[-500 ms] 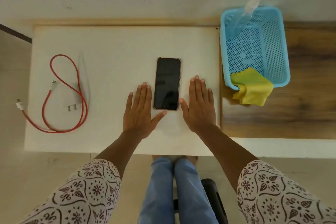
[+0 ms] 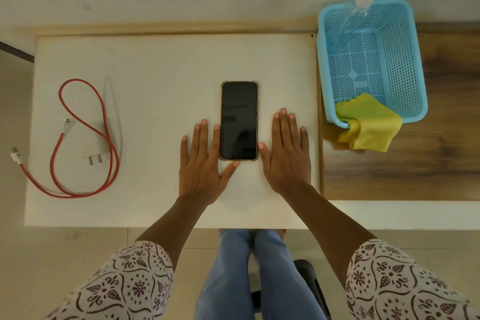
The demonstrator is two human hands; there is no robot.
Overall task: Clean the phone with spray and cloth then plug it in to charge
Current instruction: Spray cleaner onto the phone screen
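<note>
A black phone [image 2: 239, 120] in a clear case lies screen up at the middle of the white table [image 2: 161, 65]. My left hand [image 2: 204, 163] rests flat on the table just left of the phone, its thumb tip under the phone's near edge. Flat on the phone's right side lies my right hand [image 2: 287, 153], fingers together, holding nothing. A clear spray bottle [image 2: 355, 10] leans in the far corner of the blue basket [image 2: 405, 65]. A yellow cloth [image 2: 368, 123] hangs over the basket's near rim. The red charging cable [image 2: 85, 138] loops around a white plug adapter [image 2: 97, 149] at the left.
The basket stands on a wooden surface [image 2: 426, 171] right of the white table. A pale wall runs behind both. Below the table's near edge are legs in blue jeans and part of a dark chair base [image 2: 309, 283].
</note>
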